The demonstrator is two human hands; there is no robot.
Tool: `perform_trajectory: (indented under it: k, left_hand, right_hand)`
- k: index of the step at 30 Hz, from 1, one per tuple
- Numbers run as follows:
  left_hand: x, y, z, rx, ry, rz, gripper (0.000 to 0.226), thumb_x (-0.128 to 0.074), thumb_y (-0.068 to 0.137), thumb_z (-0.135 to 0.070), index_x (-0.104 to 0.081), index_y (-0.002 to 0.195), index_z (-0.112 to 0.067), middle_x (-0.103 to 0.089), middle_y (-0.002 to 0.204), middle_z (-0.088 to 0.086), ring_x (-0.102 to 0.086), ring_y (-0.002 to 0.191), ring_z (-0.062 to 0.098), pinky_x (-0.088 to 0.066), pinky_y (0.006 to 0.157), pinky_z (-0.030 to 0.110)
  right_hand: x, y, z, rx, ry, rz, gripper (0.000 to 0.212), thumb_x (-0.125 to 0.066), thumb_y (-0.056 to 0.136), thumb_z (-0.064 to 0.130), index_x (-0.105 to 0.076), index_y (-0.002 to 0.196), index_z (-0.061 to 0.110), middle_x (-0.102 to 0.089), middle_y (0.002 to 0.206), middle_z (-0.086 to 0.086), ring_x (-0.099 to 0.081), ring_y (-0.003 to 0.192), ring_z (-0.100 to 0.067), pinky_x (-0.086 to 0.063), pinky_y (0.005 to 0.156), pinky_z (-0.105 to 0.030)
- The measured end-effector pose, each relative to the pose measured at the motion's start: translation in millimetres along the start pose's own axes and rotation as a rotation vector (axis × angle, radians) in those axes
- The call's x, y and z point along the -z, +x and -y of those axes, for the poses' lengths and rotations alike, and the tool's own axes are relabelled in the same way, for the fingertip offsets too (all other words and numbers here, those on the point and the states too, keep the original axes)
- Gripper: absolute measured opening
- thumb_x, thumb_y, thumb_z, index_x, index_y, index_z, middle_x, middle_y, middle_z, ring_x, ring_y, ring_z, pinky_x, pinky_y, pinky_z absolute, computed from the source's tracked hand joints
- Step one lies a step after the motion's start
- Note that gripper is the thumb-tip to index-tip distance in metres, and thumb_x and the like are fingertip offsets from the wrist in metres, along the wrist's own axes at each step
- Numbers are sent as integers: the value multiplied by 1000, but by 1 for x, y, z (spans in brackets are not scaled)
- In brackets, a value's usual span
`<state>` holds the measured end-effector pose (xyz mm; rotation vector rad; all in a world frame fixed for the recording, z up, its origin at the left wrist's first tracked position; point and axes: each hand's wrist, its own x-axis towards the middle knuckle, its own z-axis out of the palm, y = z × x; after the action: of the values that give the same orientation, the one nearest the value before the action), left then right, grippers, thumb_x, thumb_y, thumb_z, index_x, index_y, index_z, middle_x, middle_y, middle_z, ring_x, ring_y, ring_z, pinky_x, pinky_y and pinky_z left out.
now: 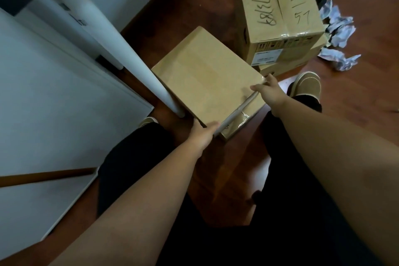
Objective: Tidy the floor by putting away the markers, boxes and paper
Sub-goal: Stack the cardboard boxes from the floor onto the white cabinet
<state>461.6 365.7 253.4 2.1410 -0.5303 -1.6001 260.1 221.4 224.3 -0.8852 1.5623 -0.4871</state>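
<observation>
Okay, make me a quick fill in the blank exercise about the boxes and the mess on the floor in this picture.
1. Both hands, the left hand and the right hand, hold the plain box by its ____ edge.
2. The box with handwriting sits on top of another ____.
3. The crumpled paper lies on the floor to the ____ of the stacked boxes.
4. The white table leg touches the plain box on its ____ side.

Missing words: near; box; right; left
</observation>
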Motion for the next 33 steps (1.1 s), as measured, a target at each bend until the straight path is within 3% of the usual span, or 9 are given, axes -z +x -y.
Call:
perform_trajectory:
  k: [2, 5, 8, 11, 14, 20, 27, 30, 33]
  left_hand:
    - [-7, 0, -1, -29, -118, -7, 88, -71, 87, -39, -19, 155, -20, -44, 146, -3, -41, 137, 21, -32, 100, 29]
    - [-7, -4, -9, 33, -271, -25, 81, -76, 83, -37, -29, 147, -17, -48, 130, -5, -46, 118, 17, -34, 94, 32]
    - [9, -8, -14, 34, -393, -95, 72, -79, 78, -35, -42, 138, -17, -54, 119, -6, -47, 108, 15, -35, 92, 33]
    - [32, -17, -26, -95, -514, -168, 74, -80, 69, -38, -50, 136, -23, -58, 130, 1, -58, 111, 18, -48, 88, 35]
    - [51, -33, -42, -201, -611, -209, 75, -76, 64, -53, -53, 132, -30, -61, 127, 7, -66, 107, 28, -56, 88, 49]
    - [64, -81, -70, -315, -582, -234, 28, -69, 78, -55, -65, 92, -32, -77, 93, 3, -74, 86, 26, -59, 79, 51]
    - [45, -162, -126, -608, -474, -160, 28, -71, 75, -55, -67, 90, -31, -76, 93, -1, -74, 82, 20, -59, 70, 37]
    - [38, -200, -156, -750, -486, -52, 26, -72, 77, -50, -68, 93, -30, -78, 88, -2, -75, 78, 17, -57, 69, 35]
    - [42, -236, -182, -860, -544, 38, 30, -71, 79, -49, -66, 102, -31, -78, 91, -2, -75, 81, 15, -57, 72, 38]
  right_hand:
    - [-1, 5, 0, -26, -49, -33, 87, -70, 68, 38, -36, 147, 24, -44, 146, -6, -44, 131, -29, -36, 111, -47]
    - [1, 7, 6, -58, -189, -89, 60, -66, 64, 42, -54, 120, 24, -52, 132, -6, -48, 121, -31, -42, 104, -49]
    - [-6, -13, 17, -24, -44, -70, 33, -66, 67, 37, -43, 89, 29, -54, 105, -2, -54, 105, -27, -48, 86, -40]
    - [-19, -48, 30, 121, 160, -67, 39, -72, 67, 33, -41, 90, 30, -54, 97, 3, -62, 89, -15, -48, 63, -27]
    - [-29, -88, 45, 314, 215, -85, 45, -79, 64, 33, -43, 91, 38, -62, 100, 7, -68, 76, 1, -53, 56, -17]
    - [-14, -163, 66, 455, 359, -145, 44, -79, 76, 22, -45, 101, 36, -63, 102, 9, -68, 75, 8, -52, 53, -12]
    - [38, -247, 90, 621, 454, -339, 53, -75, 79, 12, -42, 115, 31, -62, 118, 5, -67, 90, 5, -57, 67, -18]
    - [57, -291, 115, 797, 443, -476, 53, -72, 82, 9, -40, 120, 27, -48, 141, 11, -57, 113, 5, -53, 93, -27]
    - [65, -337, 139, 996, 451, -538, 52, -69, 84, 6, -38, 122, 26, -37, 149, 15, -49, 122, 10, -51, 99, -31]
